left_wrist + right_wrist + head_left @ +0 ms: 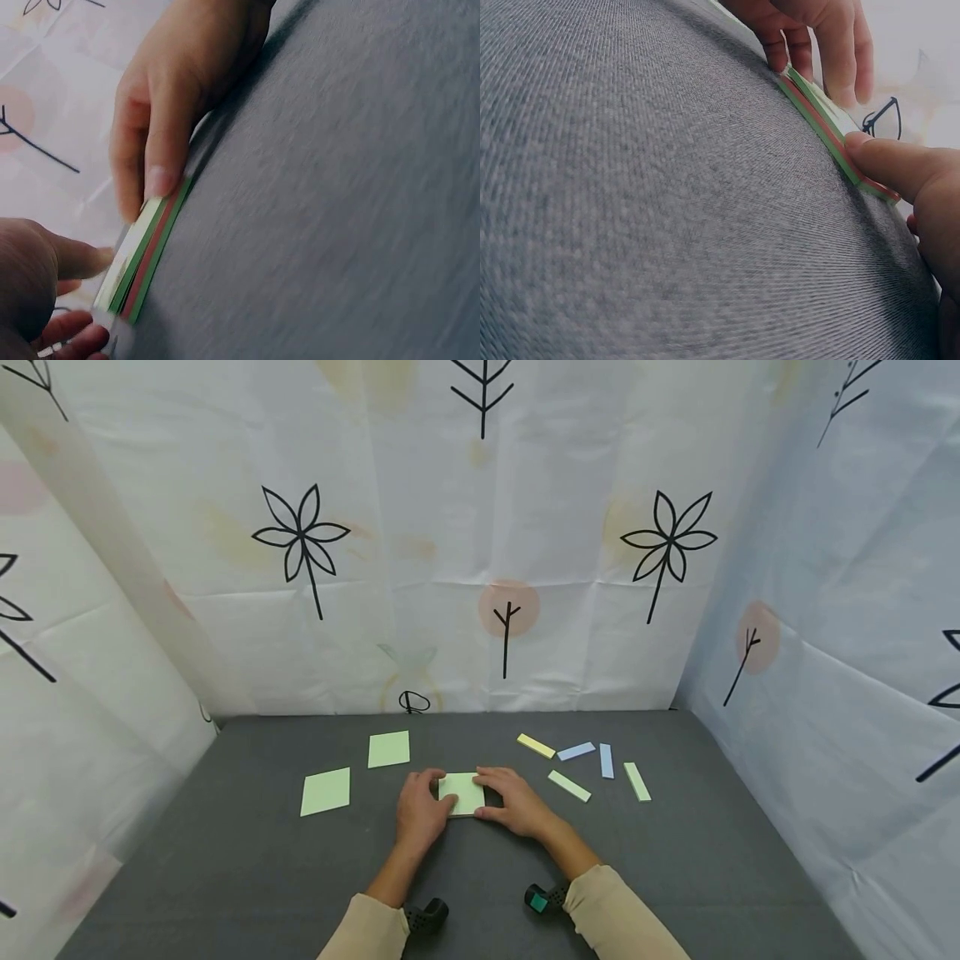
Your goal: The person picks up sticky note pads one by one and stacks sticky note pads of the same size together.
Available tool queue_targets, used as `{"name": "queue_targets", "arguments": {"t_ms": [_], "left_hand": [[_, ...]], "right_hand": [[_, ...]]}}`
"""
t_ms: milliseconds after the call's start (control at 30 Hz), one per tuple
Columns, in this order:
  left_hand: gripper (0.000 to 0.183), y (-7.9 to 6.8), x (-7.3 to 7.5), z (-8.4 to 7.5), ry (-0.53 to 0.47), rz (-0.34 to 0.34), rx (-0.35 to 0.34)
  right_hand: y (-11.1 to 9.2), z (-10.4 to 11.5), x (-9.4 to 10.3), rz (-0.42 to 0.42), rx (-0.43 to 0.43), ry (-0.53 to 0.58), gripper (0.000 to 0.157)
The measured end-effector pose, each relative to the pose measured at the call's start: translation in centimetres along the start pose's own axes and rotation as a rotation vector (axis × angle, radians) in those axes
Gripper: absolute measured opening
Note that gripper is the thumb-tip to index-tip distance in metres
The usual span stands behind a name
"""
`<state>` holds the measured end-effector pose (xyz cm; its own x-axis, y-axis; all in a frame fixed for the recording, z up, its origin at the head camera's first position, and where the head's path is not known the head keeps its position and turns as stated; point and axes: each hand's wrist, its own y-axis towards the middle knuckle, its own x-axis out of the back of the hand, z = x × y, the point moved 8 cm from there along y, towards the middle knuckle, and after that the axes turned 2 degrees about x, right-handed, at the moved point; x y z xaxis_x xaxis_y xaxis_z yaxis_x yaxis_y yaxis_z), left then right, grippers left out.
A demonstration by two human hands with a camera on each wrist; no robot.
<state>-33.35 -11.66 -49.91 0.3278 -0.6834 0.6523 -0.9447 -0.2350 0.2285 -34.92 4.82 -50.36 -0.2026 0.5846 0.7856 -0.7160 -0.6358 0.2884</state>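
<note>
Both arms reach forward, converging in front of me. Left forearm angles up and in to the right; right forearm mirrors it from the other side. Beige sleeves end short of the wrists, which are bare. Left hand: fingers curled, thumb angled inward, in a loose pinch. Right hand: fingers arched, thumb opposing below them, C-shaped grip. Hands face each other, near but apart, held low.
</note>
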Motion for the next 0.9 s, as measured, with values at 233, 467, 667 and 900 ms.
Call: {"name": "queue_targets", "arguments": {"t_ms": [233,467,667,900], "left_hand": [[0.021,1.9,2.0,0.5,-0.001,-0.013,-0.143],[0.022,3.9,3.5,1.4,0.049,0.011,-0.266],[0.025,5.5,3.8,3.0,0.11,0.044,-0.268],[0.036,6.7,3.7,4.4,0.209,0.045,-0.228]], "right_hand": [[0.0,0.0,0.0,-0.004,0.011,-0.001,0.053],[0.0,0.2,0.1,0.001,0.004,0.01,0.054],[0.1,0.2,0.1,-0.004,0.02,-0.003,0.053],[0.0,0.0,-0.1,0.004,0.014,-0.012,0.054]]}}
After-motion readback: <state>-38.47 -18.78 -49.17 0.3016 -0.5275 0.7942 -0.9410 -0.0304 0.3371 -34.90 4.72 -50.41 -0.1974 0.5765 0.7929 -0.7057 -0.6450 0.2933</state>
